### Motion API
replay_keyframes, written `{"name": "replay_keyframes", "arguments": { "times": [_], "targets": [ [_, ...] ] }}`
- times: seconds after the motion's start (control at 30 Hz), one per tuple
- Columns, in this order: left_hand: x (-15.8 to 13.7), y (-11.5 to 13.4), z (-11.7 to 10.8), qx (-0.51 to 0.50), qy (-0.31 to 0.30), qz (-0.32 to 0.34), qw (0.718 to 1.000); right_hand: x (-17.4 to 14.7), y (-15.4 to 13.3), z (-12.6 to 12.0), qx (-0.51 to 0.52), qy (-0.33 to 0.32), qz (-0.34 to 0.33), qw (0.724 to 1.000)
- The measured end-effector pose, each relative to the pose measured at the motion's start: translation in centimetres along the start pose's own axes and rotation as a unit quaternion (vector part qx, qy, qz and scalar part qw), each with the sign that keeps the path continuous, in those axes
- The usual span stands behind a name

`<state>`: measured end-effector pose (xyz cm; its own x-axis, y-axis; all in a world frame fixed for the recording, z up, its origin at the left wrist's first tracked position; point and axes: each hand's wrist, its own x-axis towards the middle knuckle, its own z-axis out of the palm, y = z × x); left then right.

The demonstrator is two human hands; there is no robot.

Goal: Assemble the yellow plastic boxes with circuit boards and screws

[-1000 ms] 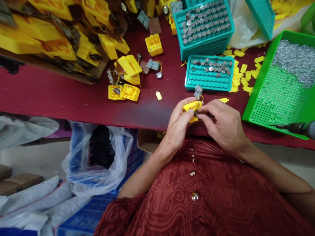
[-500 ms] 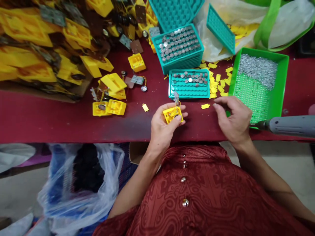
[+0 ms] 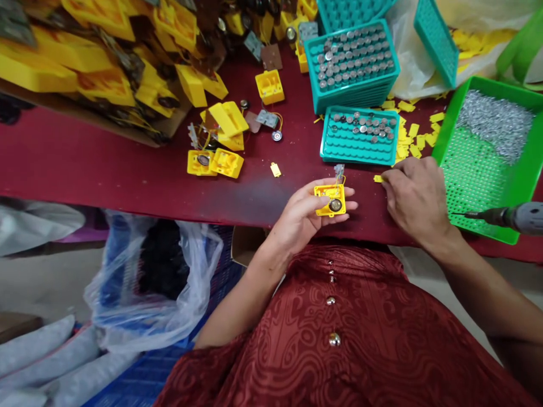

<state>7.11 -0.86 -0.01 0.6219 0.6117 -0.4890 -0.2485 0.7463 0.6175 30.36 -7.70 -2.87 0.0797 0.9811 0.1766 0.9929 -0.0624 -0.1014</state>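
Observation:
My left hand (image 3: 303, 210) holds a small yellow plastic case (image 3: 326, 192), its open side up. A round dark speaker (image 3: 335, 205) lies inside, with my thumb beside it, and thin wires run to a small grey piece (image 3: 339, 170) at the far edge. My right hand (image 3: 418, 200) rests on the table with its fingers closed at a small yellow battery cover (image 3: 378, 178), which sticks out from the fingertips. Beyond my hands is a teal tray (image 3: 360, 154) partly filled with button cells. More yellow covers (image 3: 413, 131) are scattered to its right.
A green basket (image 3: 452, 118) of screws stands at the right, with an electric screwdriver (image 3: 513, 217) over its near edge. Stacked teal trays (image 3: 316, 85) of button cells are behind. Yellow cases (image 3: 229, 163) and a heaped carton (image 3: 176, 121) lie left. A lined blue crate (image 3: 114, 305) stands below.
My right hand has come down onto the yellow cover and closed on it. My left hand has tilted the case, and its thumb has shifted off the speaker. The view has swung left.

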Motion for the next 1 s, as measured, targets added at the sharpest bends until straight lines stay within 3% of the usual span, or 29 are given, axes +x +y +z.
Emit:
{"name": "replay_keyframes", "arguments": {
  "times": [0.13, 0.23, 0.3, 0.37, 0.5, 0.57, 0.6, 0.77, 0.9, 1.0],
  "targets": [
    [-0.1, 0.1, -0.1, -0.007, -0.002, -0.021, 1.0, 0.0, -0.5, -0.5, 0.071, 0.051, -0.02, 0.996],
    [-0.2, 0.0, 0.1, 0.03, -0.009, -0.013, 0.999, 0.8, -1.7, -1.9, 0.184, 0.063, -0.007, 0.981],
    [-0.2, -0.1, 0.2, 0.084, -0.01, 0.009, 0.996, 1.9, -2.4, -2.8, 0.285, 0.022, 0.037, 0.957],
    [-0.3, 0.0, 0.2, 0.171, -0.004, 0.041, 0.984, 3.2, -2.9, -3.4, 0.37, -0.06, 0.098, 0.922],
    [-0.4, 0.3, 0.2, 0.359, -0.005, 0.097, 0.928, 5.1, -2.7, -3.6, 0.432, -0.228, 0.16, 0.858],
    [-0.2, 0.3, 0.1, 0.386, -0.006, 0.11, 0.916, 5.3, -2.5, -3.5, 0.456, -0.248, 0.163, 0.839],
    [0.0, 0.3, 0.1, 0.371, -0.002, 0.109, 0.922, 5.3, -2.5, -3.5, 0.472, -0.23, 0.162, 0.835],
    [1.5, 0.0, 0.0, 0.116, 0.004, -0.009, 0.993, 4.5, -3.0, -3.8, 0.492, -0.053, 0.168, 0.853],
    [2.5, 0.0, 0.2, 0.04, -0.035, -0.089, 0.995, 4.8, -4.3, -4.5, 0.456, -0.007, 0.174, 0.873],
    [3.0, -0.1, 0.7, 0.062, -0.052, -0.084, 0.993, 5.6, -5.6, -5.3, 0.409, -0.011, 0.16, 0.898]
  ]
}}
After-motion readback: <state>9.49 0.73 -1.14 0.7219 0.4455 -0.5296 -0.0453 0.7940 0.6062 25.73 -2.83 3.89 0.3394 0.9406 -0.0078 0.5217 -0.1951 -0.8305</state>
